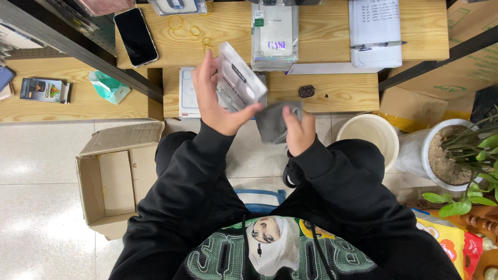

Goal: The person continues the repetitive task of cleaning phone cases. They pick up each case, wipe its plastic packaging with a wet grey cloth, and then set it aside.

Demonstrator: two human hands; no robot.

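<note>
My left hand (215, 98) grips a clear plastic packet (239, 78) with a white insert, tilted above the wooden desk's front edge. Just right of it, my right hand (299, 129) holds a grey flat piece (272, 122) that looks like a phone case or its wrapping. The two items almost touch between my hands. Black sleeves cover both arms.
A wooden desk (332, 88) carries a black phone (136, 36), a stack of packaged cases (275, 36), a notepad with a pen (374, 31), rubber bands and a small dark object (306, 91). An open cardboard box (111, 181) sits on the floor left; a white bucket (371, 137) and potted plant (456, 155) right.
</note>
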